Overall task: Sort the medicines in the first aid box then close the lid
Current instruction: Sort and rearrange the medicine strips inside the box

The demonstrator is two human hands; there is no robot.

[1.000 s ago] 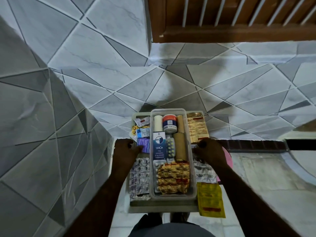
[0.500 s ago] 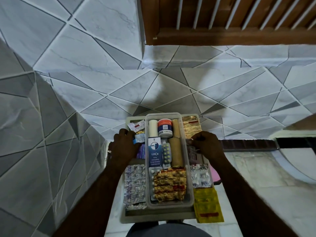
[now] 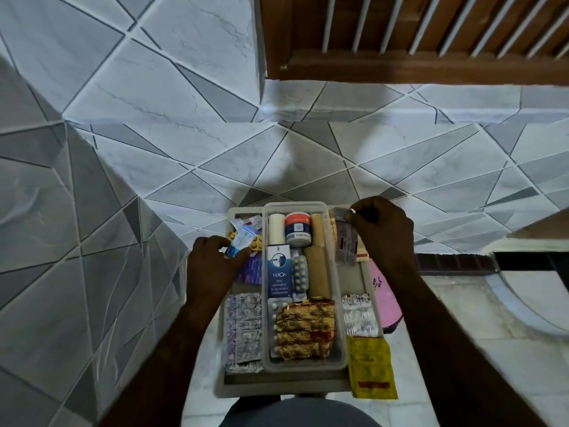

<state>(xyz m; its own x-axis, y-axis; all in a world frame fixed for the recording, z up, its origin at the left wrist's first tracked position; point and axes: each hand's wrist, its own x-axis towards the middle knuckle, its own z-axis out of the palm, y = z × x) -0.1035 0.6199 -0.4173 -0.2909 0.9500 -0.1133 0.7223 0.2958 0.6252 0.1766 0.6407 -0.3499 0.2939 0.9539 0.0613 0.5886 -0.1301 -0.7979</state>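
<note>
The first aid box (image 3: 278, 388) is open below me, with a clear inner tray (image 3: 303, 363) down its middle. The tray holds a red-lidded jar (image 3: 297, 229), a blue VOICE-L carton (image 3: 278, 272), bandage rolls and a gold blister pack (image 3: 304, 329). My right hand (image 3: 383, 234) pinches a dark blister strip (image 3: 346, 241) above the box's far right compartment. My left hand (image 3: 212, 266) grips small blue-and-white packets (image 3: 241, 241) in the far left compartment. Silver strips (image 3: 243, 331) fill the near left side.
A yellow sachet (image 3: 371, 366) hangs over the box's near right corner. A pink object (image 3: 388, 300) lies on the floor right of the box. Grey tiled walls rise behind and to the left; a wooden frame with white bars is at upper right.
My right hand has lifted a dark blister strip from the right compartment and carried it toward the far end. My left hand has shifted forward and closed on the packets at far left.
</note>
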